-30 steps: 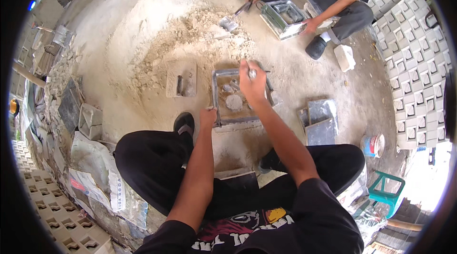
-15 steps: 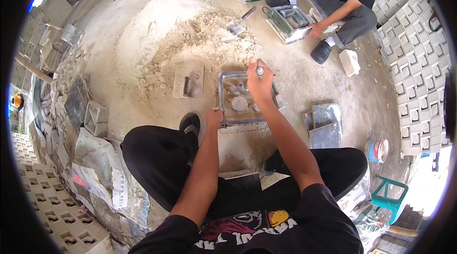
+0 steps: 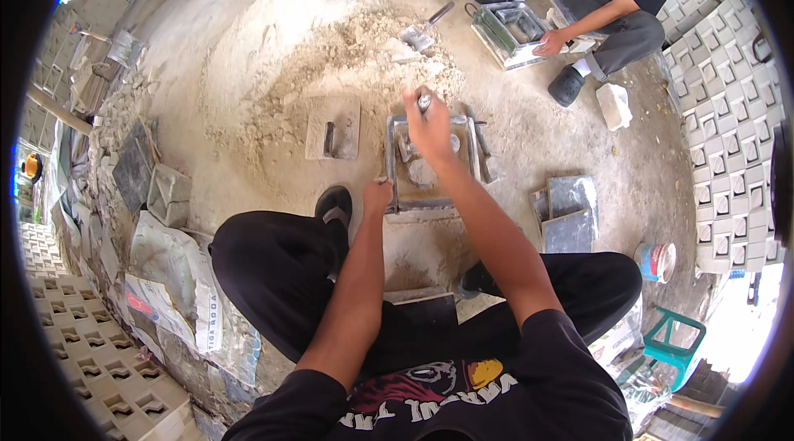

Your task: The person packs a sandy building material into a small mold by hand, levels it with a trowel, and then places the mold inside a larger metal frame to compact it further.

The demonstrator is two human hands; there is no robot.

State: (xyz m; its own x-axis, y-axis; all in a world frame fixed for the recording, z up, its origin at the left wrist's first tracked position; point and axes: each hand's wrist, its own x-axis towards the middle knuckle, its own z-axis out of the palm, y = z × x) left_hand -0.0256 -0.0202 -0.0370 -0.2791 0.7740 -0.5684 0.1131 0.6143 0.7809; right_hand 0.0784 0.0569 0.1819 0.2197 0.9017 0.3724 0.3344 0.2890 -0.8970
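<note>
A rectangular metal mould stands on the ground between my feet, holding sandy mix and round raised shapes. My left hand is closed at its near left corner, on what looks like a short handle. Above the mould, my right hand makes a fist around an upright rod-like tool; only its rounded metal top shows, the lower part being hidden by the hand. Left of the mould lies a flat float board with a dark grip.
Beyond the mould rises a heap of pale powder with a small shovel on it. A co-worker sits at the far right, a hand on another mould. Dark plates, a bucket and a green stool are on the right.
My right hand has shifted left over the mould with the rod-like tool. My left hand keeps its hold. The co-worker's other hand has lifted a flat tool. The view has shifted slightly.
</note>
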